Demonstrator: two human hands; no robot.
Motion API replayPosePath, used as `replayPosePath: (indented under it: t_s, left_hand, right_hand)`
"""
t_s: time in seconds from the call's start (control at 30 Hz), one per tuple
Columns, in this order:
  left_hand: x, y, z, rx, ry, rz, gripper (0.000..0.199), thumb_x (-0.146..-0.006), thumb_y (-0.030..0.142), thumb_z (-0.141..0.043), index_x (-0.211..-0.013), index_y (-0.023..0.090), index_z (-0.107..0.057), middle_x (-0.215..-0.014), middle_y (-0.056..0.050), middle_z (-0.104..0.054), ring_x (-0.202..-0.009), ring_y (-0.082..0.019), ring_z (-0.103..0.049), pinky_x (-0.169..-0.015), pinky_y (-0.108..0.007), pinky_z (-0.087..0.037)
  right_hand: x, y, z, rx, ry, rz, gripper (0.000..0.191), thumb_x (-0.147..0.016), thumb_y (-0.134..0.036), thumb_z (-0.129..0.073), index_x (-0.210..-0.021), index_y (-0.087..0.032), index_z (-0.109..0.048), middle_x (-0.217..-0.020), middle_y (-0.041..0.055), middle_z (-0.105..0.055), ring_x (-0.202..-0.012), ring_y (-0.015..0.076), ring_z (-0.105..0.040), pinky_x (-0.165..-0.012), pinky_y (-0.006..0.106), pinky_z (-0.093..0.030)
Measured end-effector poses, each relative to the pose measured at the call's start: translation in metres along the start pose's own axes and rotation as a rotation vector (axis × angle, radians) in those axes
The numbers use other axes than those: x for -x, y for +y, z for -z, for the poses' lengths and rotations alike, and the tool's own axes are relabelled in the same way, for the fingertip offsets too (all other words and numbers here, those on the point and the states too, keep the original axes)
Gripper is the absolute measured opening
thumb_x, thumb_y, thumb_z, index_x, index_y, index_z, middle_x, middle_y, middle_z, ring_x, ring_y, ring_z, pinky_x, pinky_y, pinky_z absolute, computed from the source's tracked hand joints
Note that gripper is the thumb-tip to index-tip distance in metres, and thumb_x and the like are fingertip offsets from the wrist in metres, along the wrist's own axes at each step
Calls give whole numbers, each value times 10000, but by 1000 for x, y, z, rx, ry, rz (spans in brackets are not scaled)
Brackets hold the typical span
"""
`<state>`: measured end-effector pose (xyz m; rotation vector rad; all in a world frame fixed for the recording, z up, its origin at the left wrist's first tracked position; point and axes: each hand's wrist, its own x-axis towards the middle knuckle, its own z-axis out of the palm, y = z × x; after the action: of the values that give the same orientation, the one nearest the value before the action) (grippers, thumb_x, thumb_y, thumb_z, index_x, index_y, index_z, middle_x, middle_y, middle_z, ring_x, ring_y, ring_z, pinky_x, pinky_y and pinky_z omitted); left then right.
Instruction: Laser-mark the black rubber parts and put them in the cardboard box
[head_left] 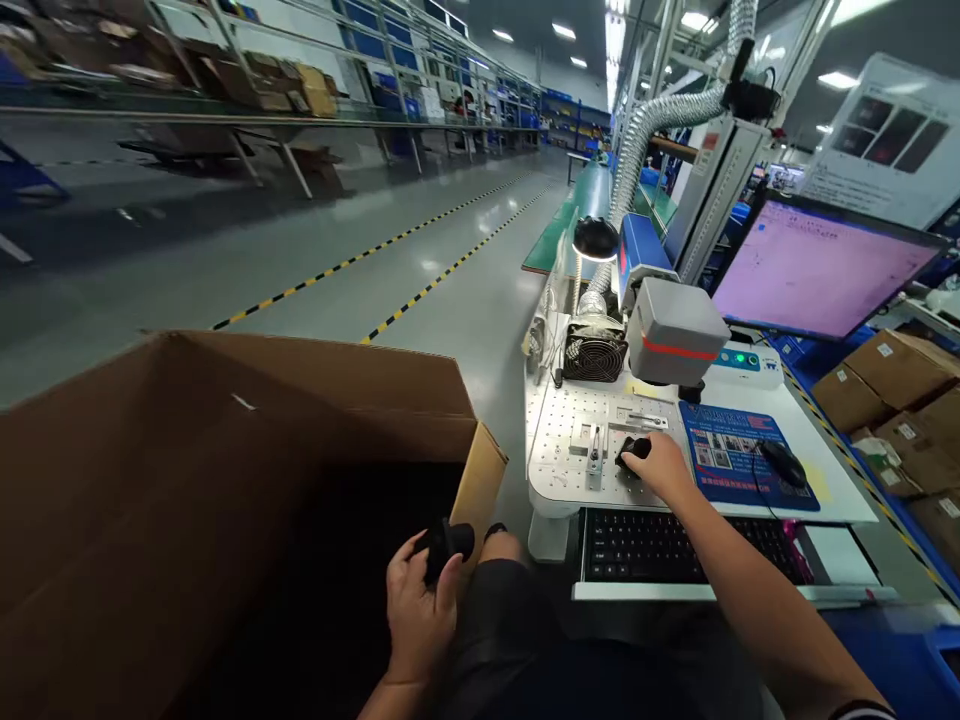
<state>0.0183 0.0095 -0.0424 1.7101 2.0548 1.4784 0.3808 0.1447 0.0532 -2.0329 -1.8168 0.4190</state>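
Observation:
My left hand (421,610) grips a black rounded part (448,548) beside the near right corner of a large open cardboard box (390,395). Out over the perforated metal plate (559,430), my right hand (660,466) has its fingers on a second black part (630,453), which rests at the metal stops (595,452). The grey machine head with a red stripe (675,325) hangs just above and behind that hand. The inside of the box is dark.
Right of the plate lie a blue mat (739,455) and a mouse (782,462). A keyboard (645,548) sits on the tray below. A fan (594,352) and a monitor (825,262) stand behind. Cardboard boxes (900,380) are stacked at far right.

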Motion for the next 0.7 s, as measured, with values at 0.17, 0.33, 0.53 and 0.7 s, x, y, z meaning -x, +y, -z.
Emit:
replayPosePath:
  t_s: [0.17, 0.33, 0.53, 0.7]
  left_hand:
    - [-1, -12, -4, -13, -38, 114, 616, -894, 703, -450, -1033, 138, -652, -1255, -195, -541, -1188, -371, -556, -1054, -549, -457]
    - [-7, -13, -1, 44, -50, 231, 613, -869, 705, -448, -1022, 148, -655, -1217, -181, -578, -1191, -372, -562, -1078, -541, -439]
    - [-12, -10, 2, 135, -46, 375, 616, -838, 706, -464, -1059, 159, -640, -1184, -154, -617, -1153, -362, -595, -1087, -511, -439]
    - [-14, -7, 4, 159, -52, 428, 606, -838, 711, -467, -1060, 173, -635, -1154, -136, -634, -1128, -349, -603, -1067, -491, -450]
  right_hand:
    - [-20, -15, -10, 188, 74, 37, 536, -896, -674, -545, -993, -157, -640, -981, 165, -707, -903, 313, -674, -706, 354, -452]
    - [-22, -4, -17, 98, 70, 74, 623, -855, -759, -540, -1020, -171, -661, -971, 162, -712, -917, 338, -673, -744, 399, -483]
    - [-19, 25, -38, -165, 147, 188, 584, -776, -446, -741, -1284, -195, -602, -1271, 141, -650, -1166, 328, -602, -960, 445, -489]
    - [-23, 27, -56, -331, 150, 161, 539, -764, -333, -712, -1280, -212, -614, -1229, 103, -673, -1062, 282, -637, -916, 422, -514]
